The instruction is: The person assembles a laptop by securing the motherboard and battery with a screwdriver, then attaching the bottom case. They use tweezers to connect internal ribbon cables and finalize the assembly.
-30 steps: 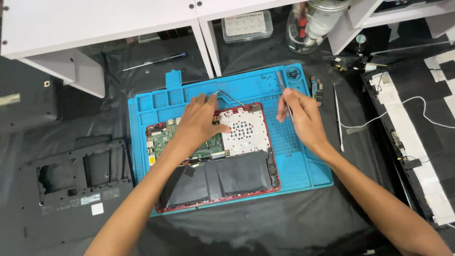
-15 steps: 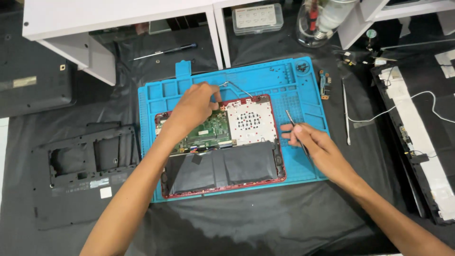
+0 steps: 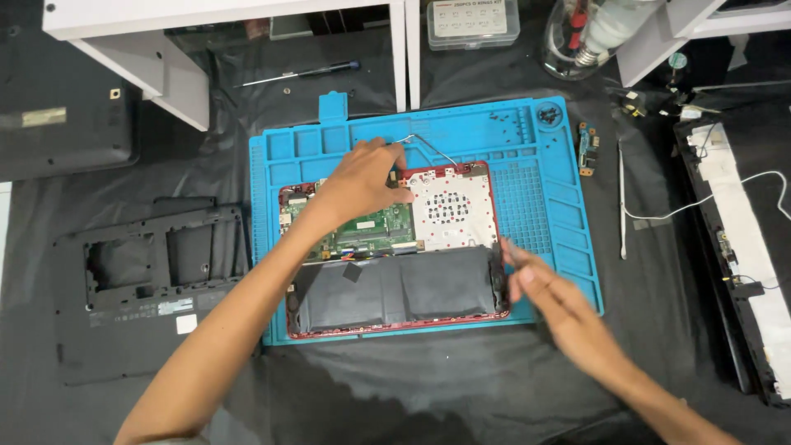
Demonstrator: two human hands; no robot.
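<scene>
Head view, left hand [image 3: 362,185] fingers curled on opened laptop [image 3: 395,255], right hand [image 3: 544,292] fingers loosely spread at its edge

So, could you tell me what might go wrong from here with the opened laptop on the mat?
1. The left hand rests on the green circuit board beside a loose wire; a snag could tear it.
2. The right hand is at the right edge of the black battery; prying there might dent it.
3. Tiny screws lie loose on the blue mat and could scatter if it is bumped.
</scene>
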